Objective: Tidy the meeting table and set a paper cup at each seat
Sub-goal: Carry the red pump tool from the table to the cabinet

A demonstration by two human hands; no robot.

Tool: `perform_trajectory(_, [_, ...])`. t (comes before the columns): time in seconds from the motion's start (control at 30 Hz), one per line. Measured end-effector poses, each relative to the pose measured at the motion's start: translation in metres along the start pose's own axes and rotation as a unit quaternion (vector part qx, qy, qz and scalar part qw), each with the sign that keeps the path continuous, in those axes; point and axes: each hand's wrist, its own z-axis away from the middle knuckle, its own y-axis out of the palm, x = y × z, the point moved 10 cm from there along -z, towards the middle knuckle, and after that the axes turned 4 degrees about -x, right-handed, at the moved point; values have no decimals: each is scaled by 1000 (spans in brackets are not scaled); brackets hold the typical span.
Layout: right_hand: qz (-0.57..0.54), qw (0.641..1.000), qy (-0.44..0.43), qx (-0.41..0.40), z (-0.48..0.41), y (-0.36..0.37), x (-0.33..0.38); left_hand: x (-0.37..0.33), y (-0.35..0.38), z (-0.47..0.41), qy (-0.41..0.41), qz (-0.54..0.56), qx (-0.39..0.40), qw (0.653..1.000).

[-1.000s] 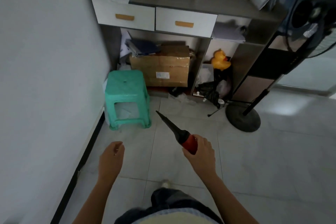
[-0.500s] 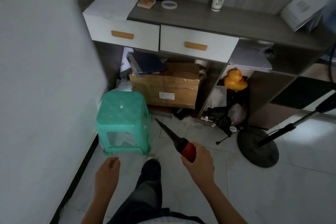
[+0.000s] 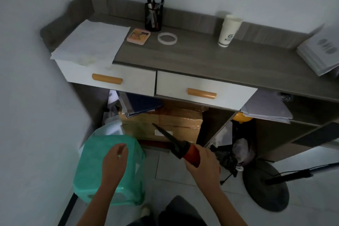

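Note:
My right hand [image 3: 203, 161] grips the red body of an air blower [image 3: 178, 146], whose long black nozzle points up and left toward the cardboard box. My left hand [image 3: 113, 161] hangs over the green stool with loosely curled fingers and holds nothing. A stack of white paper cups [image 3: 229, 30] stands upright on the grey sideboard [image 3: 192, 57] near the back wall. No meeting table is in view.
A green plastic stool [image 3: 95, 185] stands by the left wall. On the sideboard lie white papers [image 3: 91, 40], a pen holder [image 3: 153, 17], a tape ring [image 3: 167, 38] and booklets [image 3: 321, 51]. Below it sits a cardboard box [image 3: 176, 121]. A fan base [image 3: 266, 185] stands at right.
I have walked closer to the sideboard, which now fills the view. My right hand still holds the blower. My left hand has moved over the stool.

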Motion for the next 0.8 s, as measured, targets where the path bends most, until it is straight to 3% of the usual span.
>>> perform_trajectory(0.3, [-48,987,-101,-118,-194,-97,59,-125,36,-116,91,-21,-54,994])
perform_trajectory(0.4, [-7,988,-136,-75,-267,-96,81,-185,44,-150,153,-23,-91,984])
perform_trajectory(0.57, [87,977,-195,4,-345,-52,106,-220,73,-190,164,-74,-88,980])
perform_trajectory(0.8, [110,964,-243,1,-390,-24,138,-250,103,-223,202,-175,-63,962])
